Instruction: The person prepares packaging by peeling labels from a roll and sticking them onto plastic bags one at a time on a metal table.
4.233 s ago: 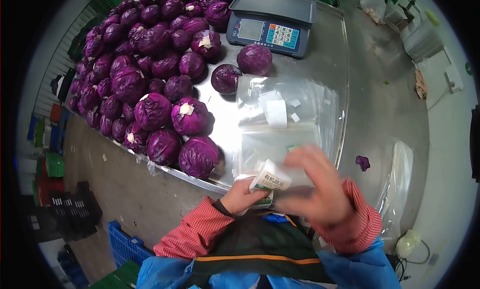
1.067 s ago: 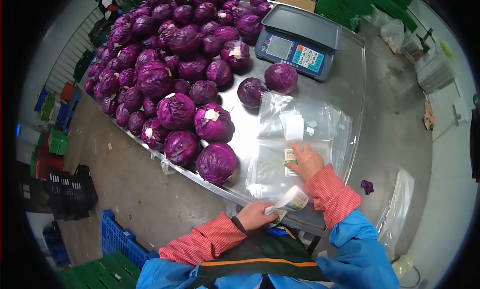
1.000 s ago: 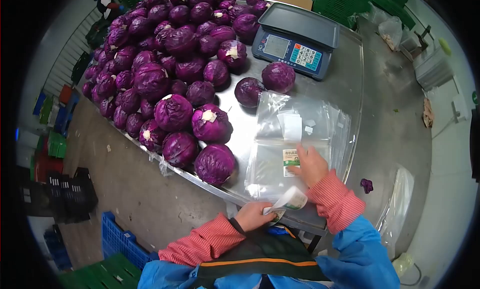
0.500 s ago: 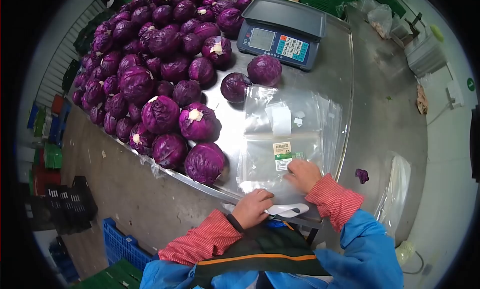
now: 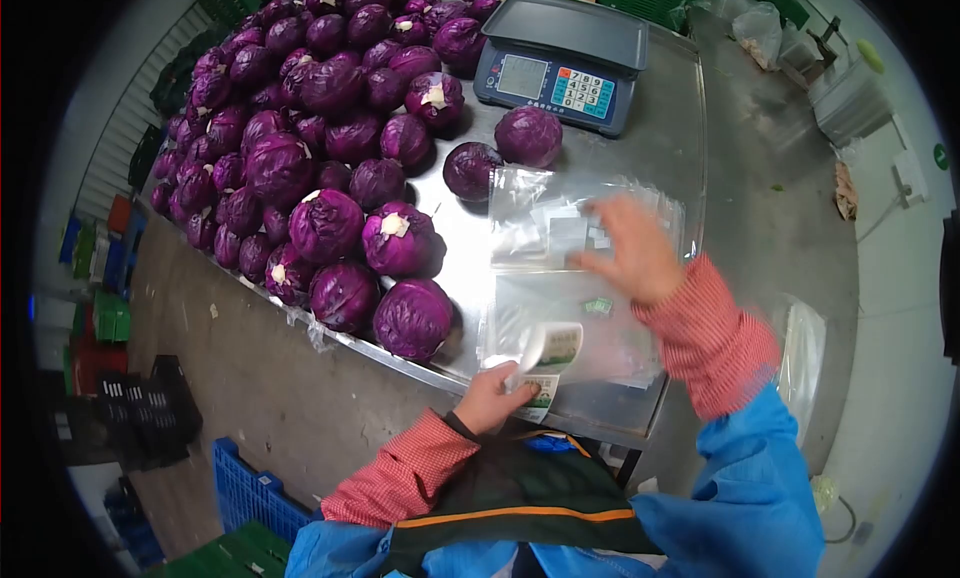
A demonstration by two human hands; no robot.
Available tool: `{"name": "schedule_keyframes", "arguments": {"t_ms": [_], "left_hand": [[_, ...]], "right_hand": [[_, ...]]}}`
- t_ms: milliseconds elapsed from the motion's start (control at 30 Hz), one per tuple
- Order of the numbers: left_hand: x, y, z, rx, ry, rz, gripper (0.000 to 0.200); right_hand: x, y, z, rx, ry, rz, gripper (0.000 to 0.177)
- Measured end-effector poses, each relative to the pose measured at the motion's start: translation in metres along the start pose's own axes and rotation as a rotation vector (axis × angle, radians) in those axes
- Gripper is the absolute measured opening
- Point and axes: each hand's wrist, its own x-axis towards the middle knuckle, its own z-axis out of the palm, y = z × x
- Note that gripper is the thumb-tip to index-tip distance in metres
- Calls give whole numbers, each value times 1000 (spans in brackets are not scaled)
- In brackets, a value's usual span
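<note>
My left hand (image 5: 487,398) is closed on a strip of printed labels (image 5: 560,346) at the front edge of the metal table. The strip curls upward over the bags, and another printed part hangs below my fingers. My right hand (image 5: 637,250), blurred by motion, hovers over the clear plastic bags (image 5: 520,303) with thumb and fingers apart. Close to its fingertips are white paper slips (image 5: 540,223) on the bags. A small green mark (image 5: 598,306) shows on the top bag. Two red cabbages (image 5: 529,136) rest just beyond the bags.
A large pile of red cabbages (image 5: 330,83) covers the table's left side. The digital scale (image 5: 560,68) stands at the back right. Beyond the table's right edge lies a long plastic sheet (image 5: 803,358). Black crates (image 5: 150,413) and a blue pallet (image 5: 255,493) are on the floor at left.
My right hand has left the label low on the bag and moved up toward the paper slips. My left hand has raised the label strip, which now curls above the bags.
</note>
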Motion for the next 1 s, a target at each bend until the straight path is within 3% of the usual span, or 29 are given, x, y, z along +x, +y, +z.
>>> {"name": "schedule_keyframes", "arguments": {"t_ms": [33,100,133,233,300,433,567,600,700,733,833,867,933,1000], "left_hand": [[0,0,-3,-113,-31,-65,37],[1,4,-7,-342,-93,-190,40],[1,10,-8,-329,-99,-193,38],[10,38,-2,456,353,356,31],[20,56,-8,284,239,282,28],[34,42,-3,-137,128,1,21],[28,37,19,-480,250,-164,17],[26,40,20,-512,253,-228,24],[12,23,29,-430,7,-180,34],[7,16,26,-243,-126,-244,36],[-10,7,24,-54,-287,-255,42],[-14,13,19,-77,-304,-343,42],[-15,9,13,199,-368,-343,38],[-17,38,5,485,-459,-324,31]], "right_hand": [[-22,-4,16,330,-141,-11,55],[-55,-18,41,545,-231,-71,43],[-63,-22,45,591,-267,22,38],[-80,-29,57,711,-297,213,27],[-90,-35,69,766,-220,217,21],[-102,-49,81,328,142,-69,14],[-112,-53,92,229,175,-48,11],[-112,-51,92,200,170,-61,11],[-101,-34,92,279,288,56,10],[-92,-24,91,335,348,123,10],[-65,-1,86,566,209,426,13],[-62,5,96,457,185,348,14],[-57,20,133,237,131,191,17],[-49,26,147,110,67,211,24]]}}
